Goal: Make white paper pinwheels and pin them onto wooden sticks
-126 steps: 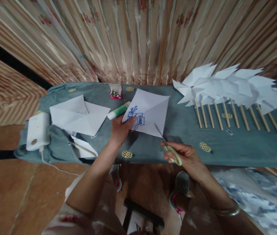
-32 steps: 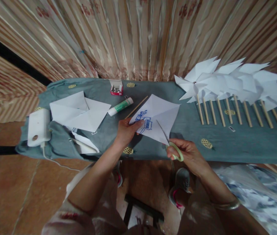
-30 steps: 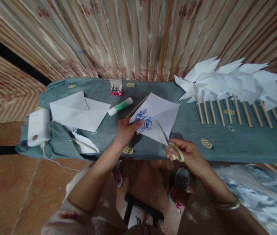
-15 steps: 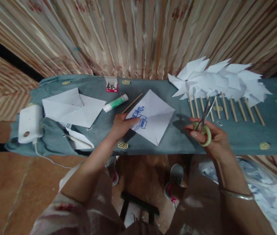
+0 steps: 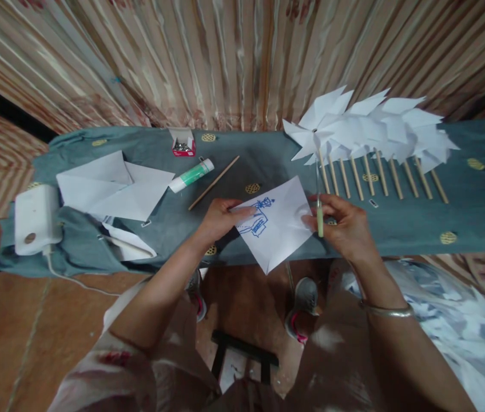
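Note:
A square white sheet of paper (image 5: 277, 223) with blue printing on its left part is held between both hands above the table's front edge. My left hand (image 5: 225, 220) is closed on its left corner, thumb on top. My right hand (image 5: 341, 220) pinches the right corner and also keeps hold of the scissors (image 5: 320, 214), which have pale green handles and are turned edge-on, blades pointing away. A wooden stick (image 5: 214, 183) lies on the cloth beyond my left hand.
Several finished paper pinwheels (image 5: 366, 129) on sticks lie at the back right. A glue stick (image 5: 191, 175), a red box of metal pins (image 5: 183, 143), folded white papers (image 5: 111, 186) and a white corded device (image 5: 38, 219) occupy the left. A plastic bag (image 5: 452, 309) sits low at the right.
My right hand has moved left to the paper and grips its right corner, with the scissors turned edge-on. The paper has rotated and come nearer to me. The view has shifted slightly.

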A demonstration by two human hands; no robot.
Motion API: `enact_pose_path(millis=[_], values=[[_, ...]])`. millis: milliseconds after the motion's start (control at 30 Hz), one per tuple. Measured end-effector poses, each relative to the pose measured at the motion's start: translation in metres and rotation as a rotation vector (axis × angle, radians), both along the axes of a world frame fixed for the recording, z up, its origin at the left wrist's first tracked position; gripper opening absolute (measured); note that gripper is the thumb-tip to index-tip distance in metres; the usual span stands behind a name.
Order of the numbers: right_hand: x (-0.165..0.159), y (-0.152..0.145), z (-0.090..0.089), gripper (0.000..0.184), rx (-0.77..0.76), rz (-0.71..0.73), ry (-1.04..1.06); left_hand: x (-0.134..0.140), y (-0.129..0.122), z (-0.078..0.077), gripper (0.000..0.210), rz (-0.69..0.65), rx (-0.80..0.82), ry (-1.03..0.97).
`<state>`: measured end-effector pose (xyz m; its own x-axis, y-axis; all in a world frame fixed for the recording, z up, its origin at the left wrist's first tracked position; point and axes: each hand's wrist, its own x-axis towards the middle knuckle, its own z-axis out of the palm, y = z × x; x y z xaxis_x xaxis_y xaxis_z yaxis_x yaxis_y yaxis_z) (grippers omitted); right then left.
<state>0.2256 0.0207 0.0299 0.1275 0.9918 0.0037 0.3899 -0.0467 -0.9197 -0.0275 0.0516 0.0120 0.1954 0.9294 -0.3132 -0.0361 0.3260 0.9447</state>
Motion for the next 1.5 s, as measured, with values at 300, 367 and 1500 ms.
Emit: enact_pose_path(millis=[300,367,1500], values=[[-0.017,0.017,-0.003,0.045,0.004,-0.324,0.416,0.027,-0.015,0.006,0.078,0.130,-0.036,-0.487],[-0.026,0.018,-0.005,0.045,0.010,-0.311,0.439,0.035,-0.022,0.005,0.078,0.078,-0.033,-0.457],[-0.071,-0.036,0.005,0.044,-0.552,0.517,0.478,0.009,0.009,0.006,0.045,0.534,0.168,-0.275]])
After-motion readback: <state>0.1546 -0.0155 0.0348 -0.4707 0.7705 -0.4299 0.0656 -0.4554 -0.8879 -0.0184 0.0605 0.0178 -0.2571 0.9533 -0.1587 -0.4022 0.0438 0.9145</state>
